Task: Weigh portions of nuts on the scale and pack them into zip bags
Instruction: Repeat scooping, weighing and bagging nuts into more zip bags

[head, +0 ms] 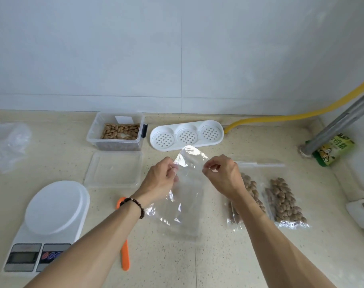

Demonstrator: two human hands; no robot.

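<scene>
An empty clear zip bag (185, 196) hangs over the counter's middle, its mouth at the top. My left hand (161, 179) pinches the bag's left top edge and my right hand (223, 175) pinches the right top edge. A clear tub of nuts (117, 132) stands open at the back, with its lid (113, 169) lying in front of it. The white kitchen scale (52, 215) sits at the front left with nothing on its platform. Two filled bags of nuts (285, 200) lie to the right, one partly under my right forearm.
An orange scoop (125, 254) lies partly under my left forearm. A white perforated tray (187, 135) sits at the back centre. Crumpled plastic bags (7, 142) lie at far left. A yellow hose (280, 117), a grey pipe (339, 121) and a green snack packet (332, 150) are at right.
</scene>
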